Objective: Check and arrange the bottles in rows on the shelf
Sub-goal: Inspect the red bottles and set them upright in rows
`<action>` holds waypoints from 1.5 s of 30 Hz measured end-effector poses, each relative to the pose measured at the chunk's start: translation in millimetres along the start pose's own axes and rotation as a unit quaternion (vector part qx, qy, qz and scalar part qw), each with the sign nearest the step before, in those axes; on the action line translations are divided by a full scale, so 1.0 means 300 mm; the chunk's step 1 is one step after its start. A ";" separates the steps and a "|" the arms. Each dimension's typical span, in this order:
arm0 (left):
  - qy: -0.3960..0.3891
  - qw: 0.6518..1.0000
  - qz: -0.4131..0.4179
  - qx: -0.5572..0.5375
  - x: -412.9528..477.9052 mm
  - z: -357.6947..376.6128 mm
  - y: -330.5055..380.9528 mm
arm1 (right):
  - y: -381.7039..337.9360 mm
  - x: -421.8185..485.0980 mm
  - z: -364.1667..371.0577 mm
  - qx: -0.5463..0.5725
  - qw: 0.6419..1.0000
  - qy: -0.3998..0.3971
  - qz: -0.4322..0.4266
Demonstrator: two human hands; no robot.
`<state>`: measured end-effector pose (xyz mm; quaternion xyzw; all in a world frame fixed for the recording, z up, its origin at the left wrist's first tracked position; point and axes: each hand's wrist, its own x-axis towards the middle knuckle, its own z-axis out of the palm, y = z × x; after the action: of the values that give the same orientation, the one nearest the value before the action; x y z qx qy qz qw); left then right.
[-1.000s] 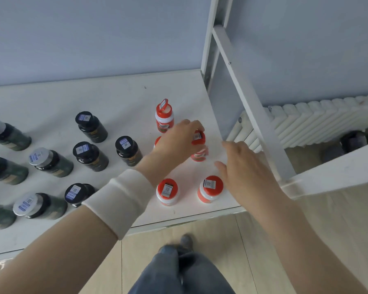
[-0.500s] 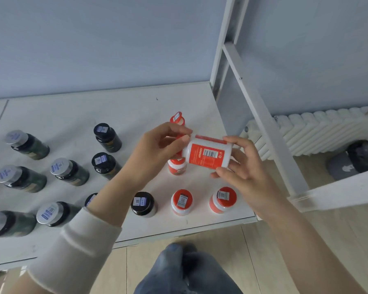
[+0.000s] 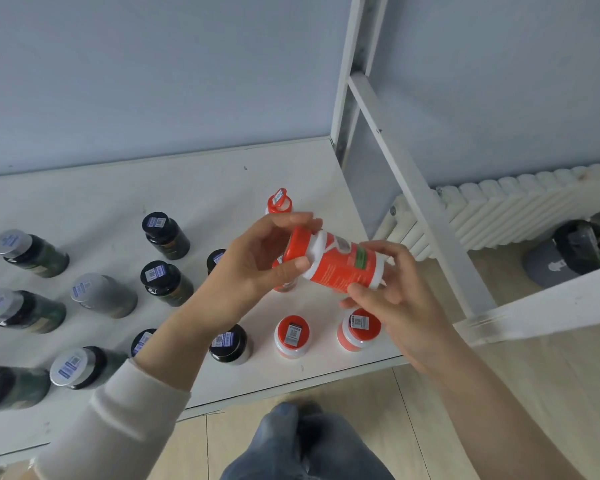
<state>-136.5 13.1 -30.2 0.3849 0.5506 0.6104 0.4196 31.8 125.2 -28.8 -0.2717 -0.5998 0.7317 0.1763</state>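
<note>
A red-capped bottle with a red label (image 3: 340, 263) lies sideways in the air above the white shelf (image 3: 194, 188). My left hand (image 3: 257, 265) pinches its cap end, and my right hand (image 3: 395, 292) grips its base end. Below my hands, two red-capped bottles (image 3: 292, 336) (image 3: 359, 329) stand near the shelf's front edge. One more red bottle (image 3: 278, 201) stands farther back, and another is mostly hidden behind my left hand.
Several dark bottles with black caps (image 3: 163, 233) and grey caps (image 3: 32, 252) stand in rows on the left part of the shelf. The white shelf frame (image 3: 413, 188) slants on the right. A radiator (image 3: 499, 209) lines the wall beyond it.
My left hand lifted the red bottle off the shelf. Both hands then took it sideways and have turned it, so a different part of the label faces up.
</note>
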 end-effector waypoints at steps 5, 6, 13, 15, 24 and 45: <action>0.031 0.995 -0.085 -0.050 0.017 0.001 -0.023 | 0.001 0.003 0.003 -0.020 0.998 0.049 -0.040; 0.031 0.993 -0.097 -0.064 0.021 0.004 -0.021 | 0.001 0.007 0.003 -0.023 0.997 0.062 -0.034; 0.037 0.957 -0.194 -0.213 0.058 0.012 -0.023 | -0.036 0.010 0.024 -0.220 0.964 0.111 -0.097; 0.033 0.941 -0.229 -0.249 0.075 0.008 -0.027 | -0.042 0.015 0.023 -0.297 0.942 0.122 -0.100; 0.024 0.929 -0.111 0.353 0.171 0.051 -0.043 | -0.038 0.045 -0.050 -0.703 0.711 0.029 0.014; -0.032 0.780 -0.079 0.620 0.211 0.095 -0.154 | -0.021 0.136 -0.060 -0.770 0.637 -0.002 -0.031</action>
<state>-127.9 84.2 -73.0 0.5359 0.8253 0.0887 0.1541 10.1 164.5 -32.8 -0.2889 -0.9544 -0.0010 -0.0760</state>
